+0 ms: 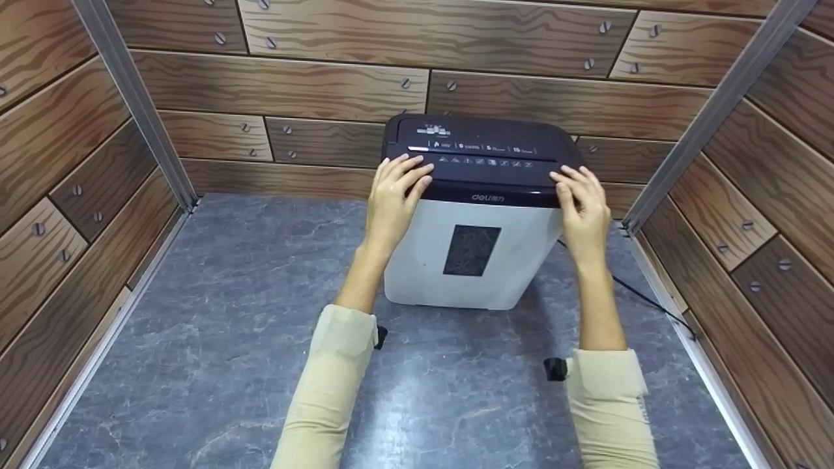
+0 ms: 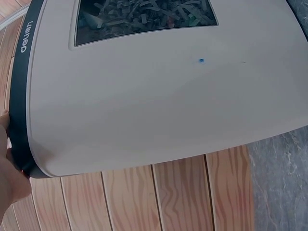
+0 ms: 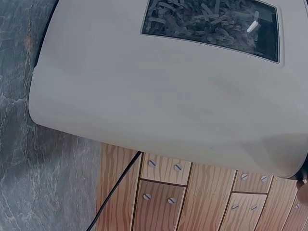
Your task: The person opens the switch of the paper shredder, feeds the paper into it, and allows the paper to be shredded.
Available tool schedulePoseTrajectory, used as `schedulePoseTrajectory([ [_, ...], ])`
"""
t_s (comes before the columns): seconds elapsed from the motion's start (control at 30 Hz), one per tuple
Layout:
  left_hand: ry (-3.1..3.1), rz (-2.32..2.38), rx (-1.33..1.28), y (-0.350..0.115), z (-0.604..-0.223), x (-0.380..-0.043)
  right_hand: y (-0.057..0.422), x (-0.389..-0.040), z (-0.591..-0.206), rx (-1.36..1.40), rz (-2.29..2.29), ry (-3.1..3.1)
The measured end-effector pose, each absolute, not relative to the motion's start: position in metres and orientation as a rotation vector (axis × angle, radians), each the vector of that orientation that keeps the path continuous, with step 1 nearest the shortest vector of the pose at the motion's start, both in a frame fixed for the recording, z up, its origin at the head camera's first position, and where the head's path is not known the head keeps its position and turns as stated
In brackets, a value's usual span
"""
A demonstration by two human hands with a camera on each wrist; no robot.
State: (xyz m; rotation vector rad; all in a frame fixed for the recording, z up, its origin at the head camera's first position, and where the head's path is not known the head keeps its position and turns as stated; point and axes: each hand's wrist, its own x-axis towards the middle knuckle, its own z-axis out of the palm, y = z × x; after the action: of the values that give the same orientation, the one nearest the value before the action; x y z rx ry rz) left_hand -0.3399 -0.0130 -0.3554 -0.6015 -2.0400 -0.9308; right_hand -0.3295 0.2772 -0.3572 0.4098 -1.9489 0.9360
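A paper shredder (image 1: 417,247) with a light grey bin and a black top unit (image 1: 495,174) stands near the back wall. Shredded strips show through the dark window (image 2: 144,17) in its front. At the top unit's left front corner my left hand (image 1: 393,202) grips the edge, fingers bent over the top. My right hand (image 1: 584,212) holds the opposite corner in the same way. Only a small part of the left hand shows at the left edge of the left wrist view. In the right wrist view, a bit of the right fingers (image 3: 302,191) appears beside the top unit.
A black power cord (image 1: 645,299) runs from behind the shredder across the grey marbled surface (image 1: 228,339) toward the right edge. Wood-patterned panels (image 1: 326,85) wall in the back and both sides, with metal posts (image 1: 140,98) at the corners.
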Motion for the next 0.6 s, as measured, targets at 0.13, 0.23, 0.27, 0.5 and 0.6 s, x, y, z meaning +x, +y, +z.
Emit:
schedulePoseTrajectory([
  [0.13, -2.039, -0.937, -0.605, -0.013, -0.356, -0.340, 0.279, -0.329, -0.358, 0.419, 0.916, -1.957],
  [0.23, -2.034, -0.934, -0.607, -0.012, -0.354, -0.340, 0.279, -0.330, -0.356, 0.419, 0.919, -1.953],
  [0.27, -2.036, -0.932, -0.608, -0.012, -0.353, -0.340, 0.279, -0.330, -0.356, 0.417, 0.922, -1.952],
  [0.5, -2.170, -0.847, -0.633, -0.021, -0.347, -0.339, 0.282, -0.327, -0.345, 0.413, 0.860, -2.061],
  [0.6, -2.206, -0.825, -0.641, -0.037, -0.337, -0.340, 0.297, -0.326, -0.333, 0.436, 0.791, -2.100],
])
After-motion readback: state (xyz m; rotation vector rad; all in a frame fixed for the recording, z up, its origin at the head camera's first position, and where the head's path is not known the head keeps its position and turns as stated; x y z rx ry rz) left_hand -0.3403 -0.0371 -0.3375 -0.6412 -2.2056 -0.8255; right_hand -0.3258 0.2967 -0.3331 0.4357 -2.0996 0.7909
